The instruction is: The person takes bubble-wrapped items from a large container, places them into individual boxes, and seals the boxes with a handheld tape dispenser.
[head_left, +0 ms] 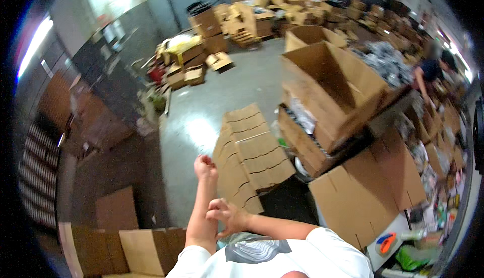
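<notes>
Cloth of a white short-sleeved shirt (pixel 322 258) fills the middle of the lower edge; just beyond it the bare right hand (pixel 232 217) comes across the body, its fingers bent and a little apart, their tips on the left forearm (pixel 202 212); the left hand (pixel 205 167) extends farther forward, fingers curled toward the palm, though blur makes it impossible to tell whether they pinch anything.

Open-topped brown cardboard boxes (pixel 143 250) take up the lower left; at right, a broad flat tan cardboard panel with slits along its edges (pixel 363 192) bounds that side, near an orange-and-blue tool (pixel 386 242) and a bright green plastic bag (pixel 411 258); smooth grey floor (pixel 184 126) runs forward to the left of the hands and widens farther ahead.

Just ahead and to the right of the left hand lies a long stack of flat tan cardboard (pixel 264 159); dark wavy slits cross it in rows, a lengthwise line divides it into two strips, and a thin pale band spans the right-hand one.

Beyond it, at right, stands a deep open brown carton (pixel 315 89); farther right, a person in a dark top (pixel 428 76) reaches down toward heaped packaging; piled cardboard boxes (pixel 242 20) line the far end.
</notes>
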Demonstrator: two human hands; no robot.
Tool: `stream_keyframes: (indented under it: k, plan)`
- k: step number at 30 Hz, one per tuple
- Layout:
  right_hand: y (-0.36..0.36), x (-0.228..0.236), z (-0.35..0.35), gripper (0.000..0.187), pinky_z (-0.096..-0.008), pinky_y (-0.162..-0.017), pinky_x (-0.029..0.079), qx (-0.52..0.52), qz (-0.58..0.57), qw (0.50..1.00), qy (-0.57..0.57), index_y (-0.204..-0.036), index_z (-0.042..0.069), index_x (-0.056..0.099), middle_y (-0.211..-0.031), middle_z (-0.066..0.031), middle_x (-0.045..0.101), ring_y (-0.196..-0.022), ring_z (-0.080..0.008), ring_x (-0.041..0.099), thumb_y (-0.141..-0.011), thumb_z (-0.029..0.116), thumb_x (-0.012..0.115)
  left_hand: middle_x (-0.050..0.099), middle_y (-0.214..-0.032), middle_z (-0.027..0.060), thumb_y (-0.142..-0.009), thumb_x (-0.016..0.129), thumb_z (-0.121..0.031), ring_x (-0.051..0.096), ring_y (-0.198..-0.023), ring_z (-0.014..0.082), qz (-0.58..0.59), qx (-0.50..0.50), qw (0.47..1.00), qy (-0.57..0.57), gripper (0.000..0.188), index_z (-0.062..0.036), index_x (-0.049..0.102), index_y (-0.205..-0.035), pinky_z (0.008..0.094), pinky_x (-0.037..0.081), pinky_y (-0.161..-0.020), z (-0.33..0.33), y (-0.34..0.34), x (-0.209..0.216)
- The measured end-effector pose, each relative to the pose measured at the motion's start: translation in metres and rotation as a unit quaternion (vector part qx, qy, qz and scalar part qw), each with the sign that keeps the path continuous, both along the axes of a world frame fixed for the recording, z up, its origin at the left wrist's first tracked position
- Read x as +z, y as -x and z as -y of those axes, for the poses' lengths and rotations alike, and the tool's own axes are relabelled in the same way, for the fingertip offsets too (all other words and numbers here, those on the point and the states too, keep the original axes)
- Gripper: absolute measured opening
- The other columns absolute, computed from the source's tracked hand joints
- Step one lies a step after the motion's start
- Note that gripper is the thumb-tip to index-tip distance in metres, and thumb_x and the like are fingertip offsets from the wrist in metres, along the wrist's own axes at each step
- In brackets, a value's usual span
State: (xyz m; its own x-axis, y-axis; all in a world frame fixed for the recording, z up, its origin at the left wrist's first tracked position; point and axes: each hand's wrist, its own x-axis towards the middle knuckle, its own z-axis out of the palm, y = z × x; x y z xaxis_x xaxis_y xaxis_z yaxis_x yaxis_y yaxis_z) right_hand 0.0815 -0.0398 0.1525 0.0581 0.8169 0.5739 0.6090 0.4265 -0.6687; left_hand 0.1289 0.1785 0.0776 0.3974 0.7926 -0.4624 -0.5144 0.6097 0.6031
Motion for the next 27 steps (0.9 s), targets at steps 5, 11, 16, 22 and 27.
stream_keyframes:
  k: [5, 11, 16, 22, 27]
  plan:
    - [-0.125, 0.021, 0.127, 0.051, -0.0407, -0.072, 0.046, -0.190, 0.074, 0.977, 0.067, -0.097, 0.014, 0.050, -0.100, -0.0057, 0.049, -0.089, -0.0266, 0.055, -0.056, 0.026, 0.076, 0.048, -0.067, -0.0015, -0.076, 0.054, -0.003, 0.045, -0.056, 0.0090, 0.037, -0.238, 0.968, -0.069, 0.018, -0.0122, 0.048, -0.091, 0.0238, 0.032, -0.045, 0.191, -0.177, 0.035]
    - [-0.219, -0.001, 0.288, 0.011, -0.0391, -0.063, 0.046, -0.646, -0.063, 0.757, 0.075, -0.079, 0.001, 0.057, -0.077, -0.0168, 0.059, -0.072, -0.0347, 0.058, -0.071, 0.007, 0.061, 0.049, -0.080, -0.0003, -0.082, 0.055, -0.008, 0.045, -0.068, 0.0091, 0.048, -0.312, 0.875, -0.368, 0.014, -0.0063, 0.049, -0.094, 0.0243, 0.040, -0.060, 0.304, -0.279, 0.116]
    - [-0.236, -0.119, 0.407, 0.039, -0.0446, -0.084, 0.042, -0.732, -0.103, 0.592, 0.320, -0.103, 0.004, 0.054, -0.103, -0.0206, 0.055, -0.100, -0.0343, 0.052, -0.072, 0.025, 0.065, 0.055, -0.081, 0.0050, -0.085, 0.055, -0.013, 0.051, -0.071, 0.0149, 0.000, -0.344, 0.640, -0.687, 0.017, -0.0005, 0.052, -0.095, 0.0292, 0.044, -0.065, 0.276, -0.405, 0.178]
    - [-0.240, -0.126, 0.378, 0.085, -0.0494, -0.105, 0.026, -0.675, -0.290, 0.476, 0.484, -0.135, 0.018, 0.035, -0.146, -0.0229, 0.011, -0.133, -0.0404, 0.018, -0.061, 0.032, 0.073, 0.059, -0.109, 0.0134, -0.084, 0.059, -0.022, 0.056, -0.102, 0.0274, -0.294, -0.522, 0.097, -0.795, 0.032, -0.0058, 0.056, -0.112, 0.0413, 0.044, -0.085, 0.227, -0.601, 0.114]
    - [-0.254, -0.146, 0.367, 0.096, -0.0587, -0.104, 0.018, -0.711, -0.388, 0.466, 0.356, -0.135, 0.021, 0.032, -0.147, -0.0252, -0.003, -0.133, -0.0488, -0.001, -0.052, 0.036, 0.077, 0.036, -0.140, 0.0083, -0.078, 0.066, -0.037, 0.029, -0.131, 0.0288, -0.308, -0.438, -0.431, -0.726, 0.061, -0.0139, 0.046, -0.131, 0.0530, 0.023, -0.105, 0.221, -0.685, 0.000]
